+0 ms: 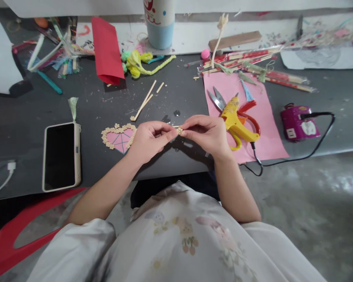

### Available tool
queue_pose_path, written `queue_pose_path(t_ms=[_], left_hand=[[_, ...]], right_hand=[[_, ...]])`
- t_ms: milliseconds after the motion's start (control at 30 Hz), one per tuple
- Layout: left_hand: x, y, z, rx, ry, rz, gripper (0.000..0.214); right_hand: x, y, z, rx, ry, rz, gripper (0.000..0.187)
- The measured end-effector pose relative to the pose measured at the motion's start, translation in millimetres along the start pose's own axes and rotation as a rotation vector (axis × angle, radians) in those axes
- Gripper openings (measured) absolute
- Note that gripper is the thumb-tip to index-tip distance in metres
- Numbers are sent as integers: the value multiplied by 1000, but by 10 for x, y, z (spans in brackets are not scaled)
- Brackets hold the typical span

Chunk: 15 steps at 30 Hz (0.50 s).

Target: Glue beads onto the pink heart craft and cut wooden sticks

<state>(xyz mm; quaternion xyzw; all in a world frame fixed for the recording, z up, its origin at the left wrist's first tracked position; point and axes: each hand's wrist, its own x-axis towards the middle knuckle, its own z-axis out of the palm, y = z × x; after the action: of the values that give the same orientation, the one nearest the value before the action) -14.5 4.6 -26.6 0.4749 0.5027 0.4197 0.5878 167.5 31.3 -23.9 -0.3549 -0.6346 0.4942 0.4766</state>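
Note:
In the head view, my left hand [153, 139] and my right hand [208, 135] meet above the front of the dark table. Both pinch a tiny flower-like cluster of pale wooden pieces [179, 131] between thumb and fingers. A bit of thin stick shows just behind it; the fingers hide the rest. Beside my left hand lies a pink heart [121, 142] with dark lines, its upper edge lined with similar pale clusters. Thin wooden sticks [144, 102] lie behind, one with a cluster at its end. A yellow glue gun [238, 119] rests by my right hand.
Scissors [218, 98] and the glue gun lie on pink paper [272, 137]. The gun's cord runs towards a purple box [297, 127]. A phone [60, 156] lies left; a red paper piece [107, 49], cup [160, 33] and packaged chopsticks [285, 76] are farther back.

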Motion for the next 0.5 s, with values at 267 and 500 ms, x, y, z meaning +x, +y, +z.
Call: queue_pose_path(t_ms=[267, 500], left_hand=[[14, 56, 37, -175, 35, -148, 39], [2, 126, 45, -239, 32, -200, 39]], right_hand=[[-15, 29, -19, 12, 20, 29, 14], [4, 63, -30, -54, 14, -124, 8]])
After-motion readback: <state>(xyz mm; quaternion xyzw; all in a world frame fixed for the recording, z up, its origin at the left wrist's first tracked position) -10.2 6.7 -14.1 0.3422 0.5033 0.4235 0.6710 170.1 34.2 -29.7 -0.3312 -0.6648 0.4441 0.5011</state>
